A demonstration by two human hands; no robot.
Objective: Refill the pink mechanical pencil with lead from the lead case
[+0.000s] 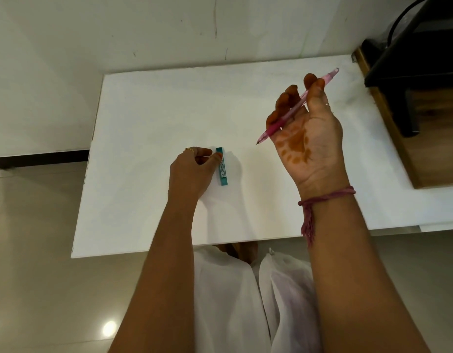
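The pink mechanical pencil [299,104] is held above the white table [149,118] by my right hand [305,133], palm turned up toward me, thumb and fingers curled round the barrel. Its tip points down-left and its cap end points up-right. The teal lead case [222,166] lies flat on the table near the middle. My left hand [191,171] rests on the table just left of the case, with fingertip and thumb touching the case's upper left edge.
A black stand or chair [409,64] and a wooden surface [434,138] sit off the table's right edge. A white wall rises behind the table. The tiled floor lies to the left, and my white clothing shows below the near edge.
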